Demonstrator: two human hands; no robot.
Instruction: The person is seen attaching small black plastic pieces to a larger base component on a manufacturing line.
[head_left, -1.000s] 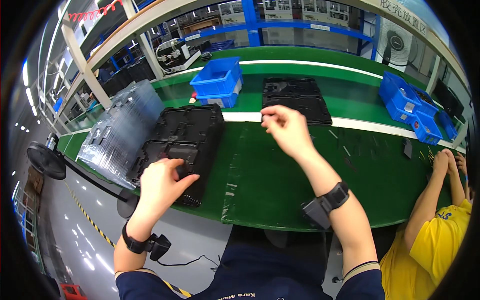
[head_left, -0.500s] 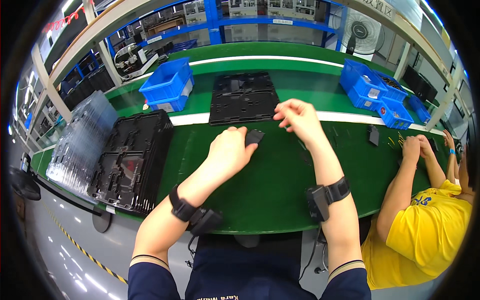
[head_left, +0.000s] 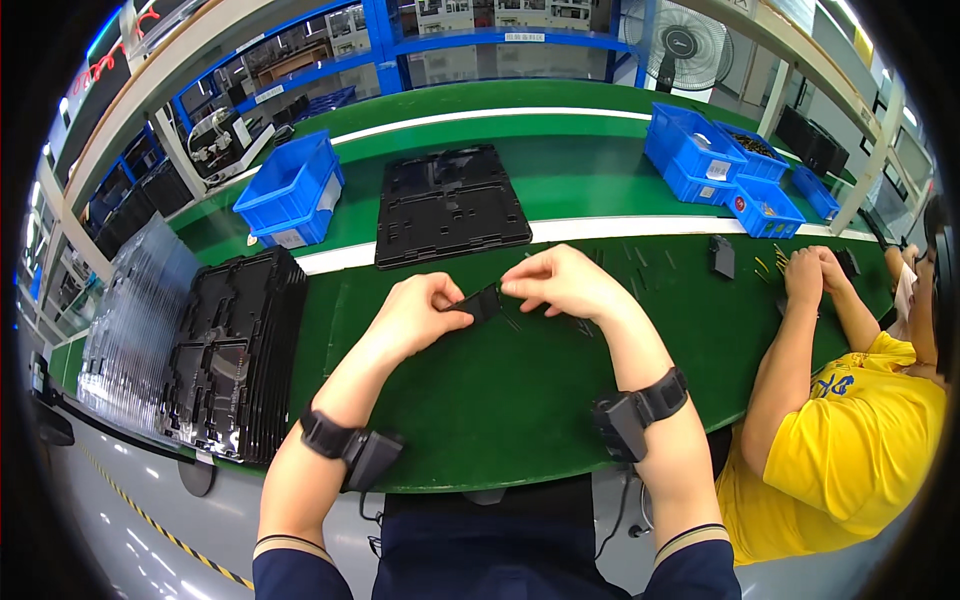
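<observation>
Black plastic part (head_left: 481, 302) pinched between left hand (head_left: 425, 310) and right hand (head_left: 560, 283). Beyond it, black moulded tray (head_left: 450, 205), compartments empty; blue bins (head_left: 722, 165) hold small parts.

Both my hands pinch one small black plastic part above the green work mat.

My left hand (head_left: 418, 312) and right hand (head_left: 562, 283) grip the small black plastic part (head_left: 484, 302) from either end, over the green mat-covered bench (head_left: 500, 400). A flat black moulded tray (head_left: 448, 205) lies beyond them, a stack of black trays (head_left: 235, 350) sits to my left, and a co-worker in a yellow shirt (head_left: 850, 450) works at my right.
</observation>
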